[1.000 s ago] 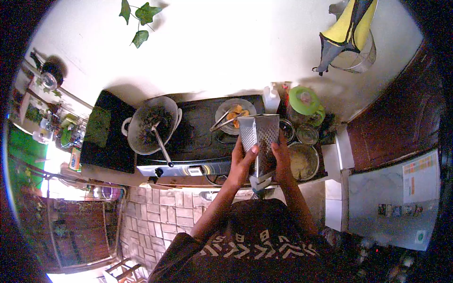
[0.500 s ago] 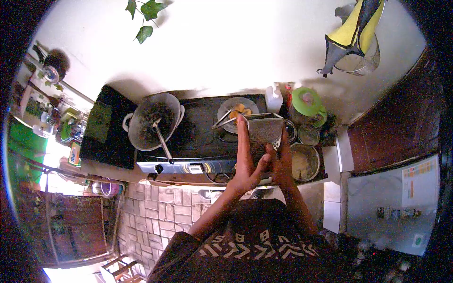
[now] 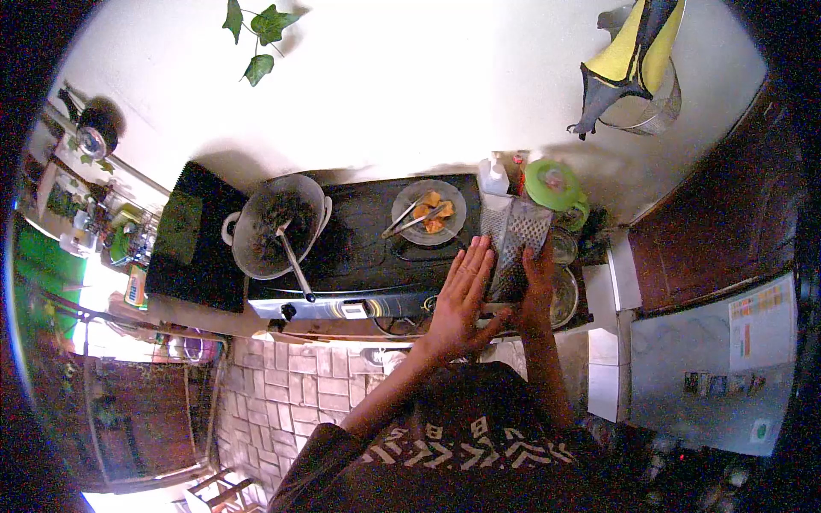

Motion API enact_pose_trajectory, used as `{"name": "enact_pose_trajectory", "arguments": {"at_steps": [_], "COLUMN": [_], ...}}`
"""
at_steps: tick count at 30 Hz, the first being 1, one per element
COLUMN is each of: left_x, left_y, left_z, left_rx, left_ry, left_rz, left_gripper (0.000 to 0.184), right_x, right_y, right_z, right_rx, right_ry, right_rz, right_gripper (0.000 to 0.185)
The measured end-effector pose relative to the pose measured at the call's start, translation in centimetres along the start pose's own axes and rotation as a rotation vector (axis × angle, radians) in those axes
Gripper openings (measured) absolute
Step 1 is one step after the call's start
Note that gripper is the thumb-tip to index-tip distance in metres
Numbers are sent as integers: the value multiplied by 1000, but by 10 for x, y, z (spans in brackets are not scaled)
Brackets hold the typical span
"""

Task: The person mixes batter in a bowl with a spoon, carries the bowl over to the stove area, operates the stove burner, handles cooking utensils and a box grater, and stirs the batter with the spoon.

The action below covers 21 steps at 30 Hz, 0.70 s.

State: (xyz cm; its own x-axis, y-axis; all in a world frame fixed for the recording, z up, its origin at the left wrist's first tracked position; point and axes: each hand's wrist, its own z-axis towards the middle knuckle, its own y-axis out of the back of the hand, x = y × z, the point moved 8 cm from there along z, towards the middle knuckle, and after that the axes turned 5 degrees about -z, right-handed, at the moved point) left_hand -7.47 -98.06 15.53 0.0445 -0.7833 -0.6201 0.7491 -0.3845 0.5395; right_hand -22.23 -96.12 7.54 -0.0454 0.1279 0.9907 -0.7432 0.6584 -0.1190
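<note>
A metal box grater (image 3: 511, 244) stands out in front of me over the right end of the stove, its rough perforated faces turned up toward me. My right hand (image 3: 536, 295) grips it along its right side. Against its lower left side lies my left hand (image 3: 462, 303), back of the hand up, fingers stretched out and thumb apart. Just left of the grater sits a glass plate (image 3: 402, 203) with orange-brown pieces of food (image 3: 434, 214) and metal tongs (image 3: 412, 224) resting across it.
A wok (image 3: 256, 248) with a spatula (image 3: 295, 265) stands on the stove's left side. Right of the grater are a green-lidded jug (image 3: 554, 184), a white bottle (image 3: 494, 177) and round containers (image 3: 564, 299). A strainer (image 3: 663, 107) and yellow-grey cloth (image 3: 629, 73) hang on the wall.
The grater has shifted right and tilted, showing two faces. My left hand has turned back-up with its fingers laid flatter. The plate of food is now uncovered.
</note>
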Motion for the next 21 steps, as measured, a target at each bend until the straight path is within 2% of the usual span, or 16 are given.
{"name": "enact_pose_trajectory", "arguments": {"at_steps": [4,6,9,12,14,15,16,17,19,21], "left_x": [-3,-3,-3,-4,-2,0,2,3,0,-10], "left_y": [1,0,2,2,9,12,19,24,32,42], "left_z": [1,0,1,2,4,7,9,11,16,21], "left_rx": [-26,-44,-65,-61,-90,-90,-129,-169,-200,-241], "left_ry": [-3,0,5,17,18,18,-5,-27,-35,-57], "left_rz": [40,46,85,79,12,11,-19,-51,-49,0], "left_gripper": [82,81,81,80,67,67,57,47,40,32], "right_x": [30,27,18,19,22,21,13,-5,-26,-26], "right_y": [-9,-10,-2,-2,-4,-5,0,7,17,23], "right_z": [-9,-12,-6,-9,-13,-14,-11,-6,-6,-15], "right_rx": [21,30,-16,4,25,34,33,51,72,116], "right_ry": [-9,-87,-51,-97,-144,-167,-166,-179,-193,10], "right_rz": [131,188,41,87,135,159,159,72,-17,41], "right_gripper": [57,57,50,53,57,59,59,59,58,58]}}
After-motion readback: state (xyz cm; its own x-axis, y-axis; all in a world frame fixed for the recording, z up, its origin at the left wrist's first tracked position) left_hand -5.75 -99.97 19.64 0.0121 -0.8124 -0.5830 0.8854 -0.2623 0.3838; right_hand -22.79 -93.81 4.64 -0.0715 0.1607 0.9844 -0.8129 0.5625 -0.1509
